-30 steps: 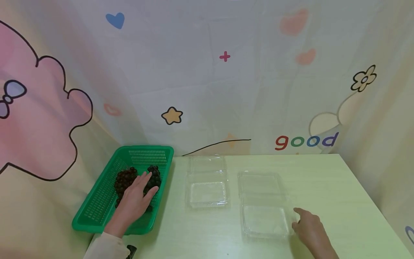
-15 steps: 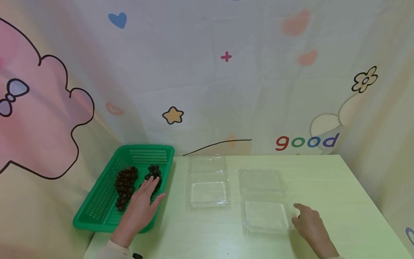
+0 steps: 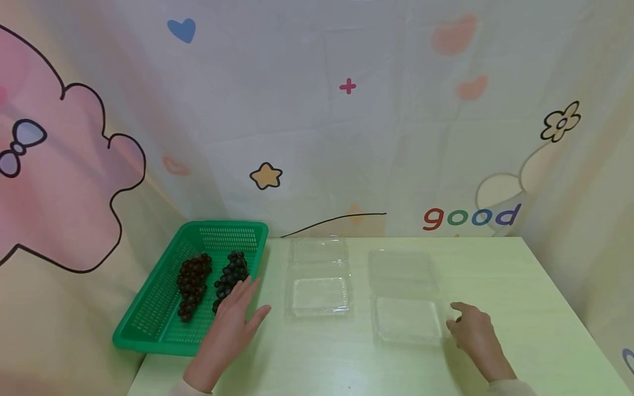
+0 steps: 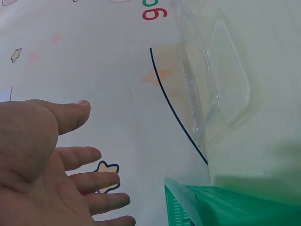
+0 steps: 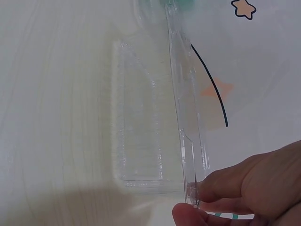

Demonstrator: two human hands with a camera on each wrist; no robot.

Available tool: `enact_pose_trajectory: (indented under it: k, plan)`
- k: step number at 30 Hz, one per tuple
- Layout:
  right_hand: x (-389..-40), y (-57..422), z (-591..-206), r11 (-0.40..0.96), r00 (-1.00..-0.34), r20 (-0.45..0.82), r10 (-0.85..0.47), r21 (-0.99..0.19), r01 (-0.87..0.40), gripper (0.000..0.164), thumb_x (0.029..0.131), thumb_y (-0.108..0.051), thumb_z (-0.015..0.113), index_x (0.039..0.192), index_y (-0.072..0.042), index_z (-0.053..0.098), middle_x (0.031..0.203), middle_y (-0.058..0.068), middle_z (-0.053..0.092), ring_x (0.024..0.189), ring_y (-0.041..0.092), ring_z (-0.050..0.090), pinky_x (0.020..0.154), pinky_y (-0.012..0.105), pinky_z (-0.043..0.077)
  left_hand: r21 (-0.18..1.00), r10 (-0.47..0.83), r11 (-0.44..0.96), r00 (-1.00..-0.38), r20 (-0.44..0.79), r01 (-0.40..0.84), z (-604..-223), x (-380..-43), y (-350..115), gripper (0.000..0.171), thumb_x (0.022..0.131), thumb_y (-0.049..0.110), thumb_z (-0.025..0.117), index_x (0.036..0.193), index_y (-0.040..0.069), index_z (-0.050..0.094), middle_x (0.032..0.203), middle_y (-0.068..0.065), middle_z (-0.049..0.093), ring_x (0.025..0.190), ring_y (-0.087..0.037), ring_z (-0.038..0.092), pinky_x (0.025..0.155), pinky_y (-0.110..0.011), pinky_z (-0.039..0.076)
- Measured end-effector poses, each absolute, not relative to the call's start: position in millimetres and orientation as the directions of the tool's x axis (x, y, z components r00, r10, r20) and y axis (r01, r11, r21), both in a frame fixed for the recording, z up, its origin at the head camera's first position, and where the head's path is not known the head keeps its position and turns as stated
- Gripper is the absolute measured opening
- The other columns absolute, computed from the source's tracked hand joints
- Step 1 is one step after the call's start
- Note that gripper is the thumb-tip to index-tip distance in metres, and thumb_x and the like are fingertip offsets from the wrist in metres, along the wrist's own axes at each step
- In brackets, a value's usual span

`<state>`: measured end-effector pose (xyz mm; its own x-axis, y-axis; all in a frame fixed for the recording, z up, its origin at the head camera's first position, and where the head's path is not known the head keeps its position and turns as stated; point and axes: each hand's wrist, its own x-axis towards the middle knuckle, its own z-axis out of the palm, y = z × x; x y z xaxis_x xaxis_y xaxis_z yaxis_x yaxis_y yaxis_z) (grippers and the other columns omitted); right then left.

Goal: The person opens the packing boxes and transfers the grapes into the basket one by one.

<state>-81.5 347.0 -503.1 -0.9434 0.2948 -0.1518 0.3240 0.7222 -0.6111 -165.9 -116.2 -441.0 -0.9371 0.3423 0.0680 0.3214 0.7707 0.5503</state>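
Note:
My left hand (image 3: 229,330) is held over the front right corner of a green basket (image 3: 148,347), fingers stretched and thumb spread. Its palm (image 4: 42,188) holds nothing in the left wrist view. Inside the basket lie a reddish bunch of grapes (image 3: 192,286) and a darker bunch (image 3: 230,276), the latter partly hidden by that hand. With thumb and forefinger, my right hand (image 3: 473,333) pinches the right edge of an open clear plastic clamshell box (image 3: 406,320); the pinch at its corner also shows in the right wrist view, box (image 5: 140,117) and hand (image 5: 256,188).
A second, smaller clear clamshell box (image 3: 319,296) lies open between the basket and the larger box. Behind the pale table (image 3: 500,275) hangs a printed curtain (image 3: 307,110), close to its back edge.
My left hand has drawn back from over the grapes, toward the right and nearer me, uncovering both bunches. The larger clamshell box has slid away from me along with my right hand.

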Motion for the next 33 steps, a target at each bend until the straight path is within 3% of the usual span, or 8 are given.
enact_pose_trajectory:
  k: [5, 11, 33]
  plan:
    - [-88.6, 351.3, -502.4, 0.728, -0.945, -0.133, 0.300, -0.608, 0.317, 0.047, 0.094, 0.003, 0.062, 0.134, 0.023, 0.048, 0.082, 0.018, 0.069, 0.051, 0.015, 0.060, 0.050, 0.033, 0.049, 0.566, 0.349, 0.752, -0.933, 0.090, 0.336, -445.4, -160.6, -108.3, 0.064, 0.102, 0.030, 0.067, 0.156, 0.005, 0.044, 0.162, -0.022, 0.037, 0.151, -0.046, 0.026, 0.116, -0.069, 0.023]
    - [-96.1, 353.1, -503.5, 0.735, -0.946, -0.109, 0.304, -0.605, 0.305, 0.045, 0.095, 0.001, 0.061, 0.133, 0.023, 0.050, 0.099, 0.034, 0.068, 0.051, 0.016, 0.063, 0.052, 0.034, 0.052, 0.562, 0.345, 0.751, -0.932, 0.114, 0.347, -452.9, -158.2, -104.1, 0.063, 0.102, 0.029, 0.068, 0.155, 0.005, 0.045, 0.160, -0.023, 0.038, 0.149, -0.047, 0.029, 0.115, -0.069, 0.025]
    - [-110.7, 360.8, -504.4, 0.724, -0.942, -0.103, 0.319, -0.615, 0.312, 0.043, 0.098, -0.001, 0.060, 0.133, 0.022, 0.050, 0.108, 0.039, 0.065, 0.055, 0.019, 0.065, 0.052, 0.033, 0.052, 0.548, 0.341, 0.761, -0.932, 0.120, 0.349, -464.6, -153.1, -97.1, 0.061, 0.101, 0.027, 0.069, 0.154, 0.004, 0.047, 0.160, -0.023, 0.038, 0.149, -0.049, 0.028, 0.112, -0.073, 0.026]
